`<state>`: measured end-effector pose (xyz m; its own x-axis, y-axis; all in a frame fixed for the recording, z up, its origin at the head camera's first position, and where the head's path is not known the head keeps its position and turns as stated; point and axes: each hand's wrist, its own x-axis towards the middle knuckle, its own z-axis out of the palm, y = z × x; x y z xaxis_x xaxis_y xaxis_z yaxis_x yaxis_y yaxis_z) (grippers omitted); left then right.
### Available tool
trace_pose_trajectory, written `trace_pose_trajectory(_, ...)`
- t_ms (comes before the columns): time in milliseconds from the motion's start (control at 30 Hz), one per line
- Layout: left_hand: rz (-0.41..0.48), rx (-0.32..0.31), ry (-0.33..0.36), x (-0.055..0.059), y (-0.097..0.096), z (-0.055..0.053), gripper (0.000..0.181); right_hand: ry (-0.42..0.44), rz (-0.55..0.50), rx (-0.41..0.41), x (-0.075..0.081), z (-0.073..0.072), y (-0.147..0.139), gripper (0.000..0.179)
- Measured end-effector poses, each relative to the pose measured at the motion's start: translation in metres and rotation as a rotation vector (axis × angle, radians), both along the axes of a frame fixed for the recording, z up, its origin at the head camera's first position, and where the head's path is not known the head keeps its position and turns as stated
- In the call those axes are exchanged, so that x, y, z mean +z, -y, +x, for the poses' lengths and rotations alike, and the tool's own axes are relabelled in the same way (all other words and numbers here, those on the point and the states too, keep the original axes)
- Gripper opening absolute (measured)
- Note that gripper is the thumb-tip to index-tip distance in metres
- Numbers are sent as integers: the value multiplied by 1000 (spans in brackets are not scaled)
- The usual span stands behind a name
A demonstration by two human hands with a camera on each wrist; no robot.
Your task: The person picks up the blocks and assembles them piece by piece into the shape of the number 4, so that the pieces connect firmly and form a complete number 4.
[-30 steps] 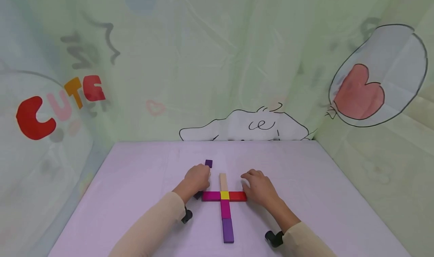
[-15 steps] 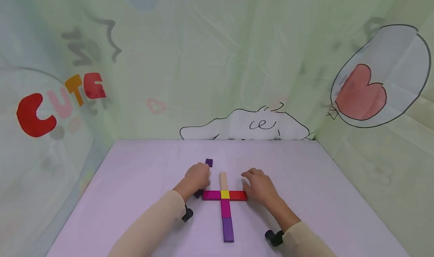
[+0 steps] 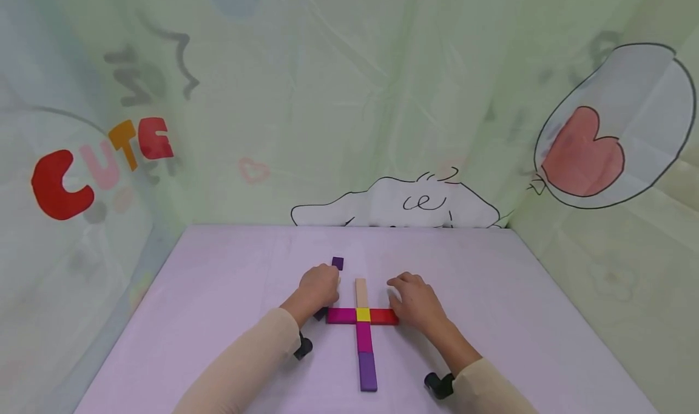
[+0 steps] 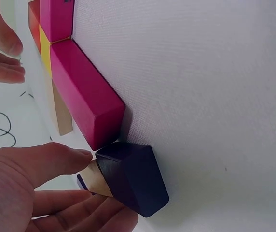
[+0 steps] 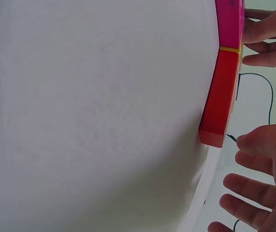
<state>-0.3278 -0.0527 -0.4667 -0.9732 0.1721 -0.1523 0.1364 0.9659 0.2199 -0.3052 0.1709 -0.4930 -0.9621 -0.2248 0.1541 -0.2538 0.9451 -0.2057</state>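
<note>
My left hand [image 3: 319,286] is at the left arm of a cross of coloured blocks. In the left wrist view, its thumb and fingers pinch a plain wooden block [image 4: 96,180] beside a dark navy block [image 4: 134,179]. The navy block's corner lies close to the left magenta block [image 4: 87,94]. At the cross's centre is a yellow block [image 3: 363,314], with a pale wooden block [image 3: 361,292] above it and a red block [image 3: 384,317] to its right. My right hand [image 3: 417,302] hovers by the red block's outer end, fingers spread and holding nothing.
A lower magenta block [image 3: 364,337] and a purple block [image 3: 368,371] form the cross's stem. Beyond my left hand lies a small dark purple block [image 3: 338,263]. The pale table [image 3: 235,274] meets a printed curtain [image 3: 338,110] at the back.
</note>
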Motion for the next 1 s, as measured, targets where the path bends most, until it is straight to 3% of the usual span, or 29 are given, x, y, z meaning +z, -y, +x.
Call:
trace_pose_trajectory(567,4,21,4,2,-1,2,12,-36,6,1,-1,2,0,34)
trace_pose_trajectory(1000,5,22,-8,-2,-2,0,13,-45,3,0,-4,4,-1,33)
